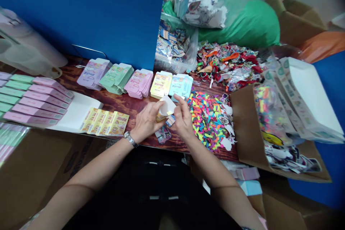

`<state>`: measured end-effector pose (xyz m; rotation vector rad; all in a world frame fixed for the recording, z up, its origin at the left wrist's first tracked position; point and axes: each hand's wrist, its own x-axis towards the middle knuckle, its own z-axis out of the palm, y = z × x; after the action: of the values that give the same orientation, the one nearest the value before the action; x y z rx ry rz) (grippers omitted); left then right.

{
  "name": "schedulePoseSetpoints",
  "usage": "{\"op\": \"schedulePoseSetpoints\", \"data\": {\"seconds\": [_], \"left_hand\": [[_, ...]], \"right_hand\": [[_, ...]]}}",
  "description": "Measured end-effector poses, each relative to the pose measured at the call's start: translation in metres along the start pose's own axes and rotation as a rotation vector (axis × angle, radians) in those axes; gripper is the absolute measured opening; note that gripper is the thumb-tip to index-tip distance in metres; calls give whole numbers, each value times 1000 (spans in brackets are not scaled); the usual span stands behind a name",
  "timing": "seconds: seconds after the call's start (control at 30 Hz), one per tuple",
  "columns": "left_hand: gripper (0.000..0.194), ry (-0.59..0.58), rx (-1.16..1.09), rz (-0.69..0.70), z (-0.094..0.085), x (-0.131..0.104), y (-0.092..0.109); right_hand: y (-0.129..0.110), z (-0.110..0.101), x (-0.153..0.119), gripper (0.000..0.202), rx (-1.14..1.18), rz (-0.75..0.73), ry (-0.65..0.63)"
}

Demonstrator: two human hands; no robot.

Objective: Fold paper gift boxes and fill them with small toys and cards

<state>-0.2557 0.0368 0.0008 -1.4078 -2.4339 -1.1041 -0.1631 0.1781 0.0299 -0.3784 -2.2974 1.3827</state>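
Note:
My left hand (147, 119), with a metal watch at the wrist, is closed around a small yellow carton (161, 115) whose white inner flap (167, 106) stands up. Close on its right, my right hand (183, 118) has its forefinger raised at the flap and its other fingers curled. A small blue-and-white card (170, 120) shows at those curled fingers, partly hidden. Below the hands a dark printed packet (163, 135) lies on the wooden table (118, 105). Just beyond are stacks of flat yellow cartons (161, 83) and light blue cartons (181, 85).
Further left stand pink (138, 82), green (115, 77) and purple carton stacks (94, 73). Made-up yellow boxes (106, 122) line the front edge by a white tray (78, 109). Bright small pieces (207, 118) cover the right side, beside an open cardboard box (244, 125).

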Motion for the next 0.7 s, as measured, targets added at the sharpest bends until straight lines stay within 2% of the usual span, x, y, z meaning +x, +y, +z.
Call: {"op": "schedulePoseSetpoints", "data": {"seconds": [0.1,0.23,0.33,0.47,0.57,0.7], "left_hand": [[63,-11,71,26,-1,-3,0],[71,-9,66,-11,1,-7,1],[86,-24,71,-67,3,-7,4],[97,-93,219,-99,2,-5,7],[102,-126,363,-104,-2,-2,9],[103,-171,451,-86,-5,-2,11]], "right_hand": [[1,-1,8,39,261,180,-23],[-1,-6,15,32,344,229,-148],[-9,-11,14,24,135,130,-133],[-17,-10,5,24,-177,-113,-72],[-14,-2,-6,32,-252,-254,-13],[-7,12,-19,41,-311,-333,30]]}}
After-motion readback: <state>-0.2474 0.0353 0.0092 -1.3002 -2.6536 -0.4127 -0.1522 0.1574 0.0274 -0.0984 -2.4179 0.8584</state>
